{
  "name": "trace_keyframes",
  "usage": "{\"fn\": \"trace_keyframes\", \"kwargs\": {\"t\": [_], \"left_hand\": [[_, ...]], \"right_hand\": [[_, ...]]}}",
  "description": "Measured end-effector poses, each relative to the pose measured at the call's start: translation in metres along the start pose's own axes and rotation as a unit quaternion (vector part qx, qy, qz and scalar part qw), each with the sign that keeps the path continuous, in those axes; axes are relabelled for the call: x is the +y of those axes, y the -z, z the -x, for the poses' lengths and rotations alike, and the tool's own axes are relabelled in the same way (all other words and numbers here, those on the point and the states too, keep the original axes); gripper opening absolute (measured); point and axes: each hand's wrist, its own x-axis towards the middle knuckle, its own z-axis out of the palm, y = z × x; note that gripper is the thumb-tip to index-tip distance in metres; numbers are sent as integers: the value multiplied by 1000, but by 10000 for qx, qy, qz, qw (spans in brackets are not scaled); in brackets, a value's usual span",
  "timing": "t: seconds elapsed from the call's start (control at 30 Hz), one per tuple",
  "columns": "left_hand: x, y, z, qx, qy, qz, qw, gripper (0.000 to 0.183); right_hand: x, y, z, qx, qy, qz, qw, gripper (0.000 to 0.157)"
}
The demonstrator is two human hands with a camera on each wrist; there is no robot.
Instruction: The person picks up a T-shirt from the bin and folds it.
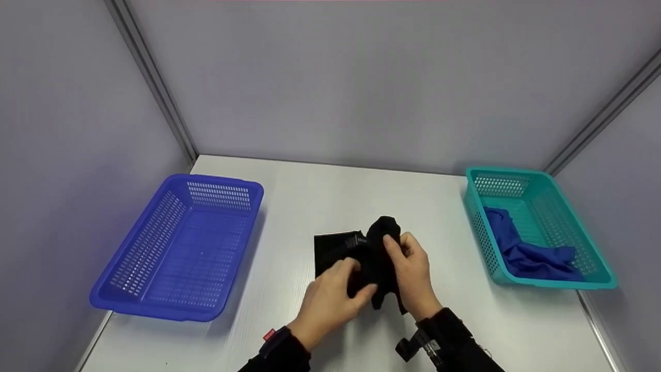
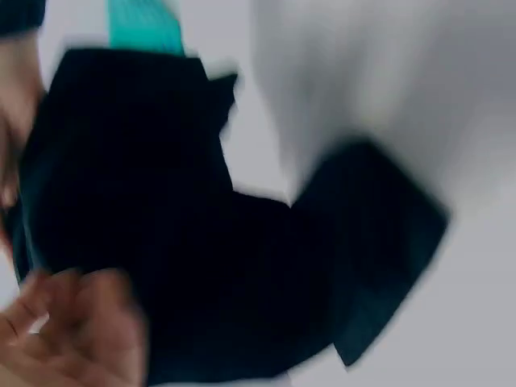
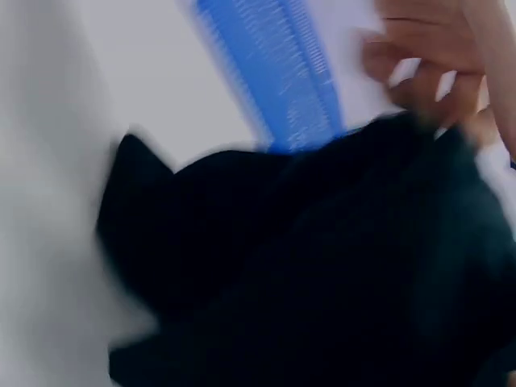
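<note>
A piece of black clothing (image 1: 382, 268) is bunched over the white table in the head view, one flat square-cut part of it lying out to the left. My right hand (image 1: 413, 268) grips its right side, thumb on top and fingers behind the fabric. Close against the left part is my left hand (image 1: 333, 297), its thumb and index finger spread apart. In the left wrist view the dark fabric (image 2: 185, 226) fills the middle, with blurred left fingers at its lower edge. The right wrist view shows the left hand (image 3: 435, 64) loosely bent at the fabric's upper edge.
A blue plastic basket (image 1: 175, 313) with nothing in it stands on the left of the table (image 1: 289, 206). On the right stands a teal basket (image 1: 547, 283) with a crumpled blue cloth (image 1: 537, 261) inside. Grey panels (image 1: 361, 77) enclose the back and sides.
</note>
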Motion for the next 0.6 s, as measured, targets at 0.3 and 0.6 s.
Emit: {"fn": "trace_keyframes", "kwargs": {"t": [0.3,0.6], "left_hand": [[-11,-14,-17,358,393,128,9985,72],[-27,15,-30,1117,635,1292,9833,33]], "right_hand": [[-10,-1,1,-1390,-342,-391,9889,31],[0,28,-21,505,2348,3791,8936,9]]}}
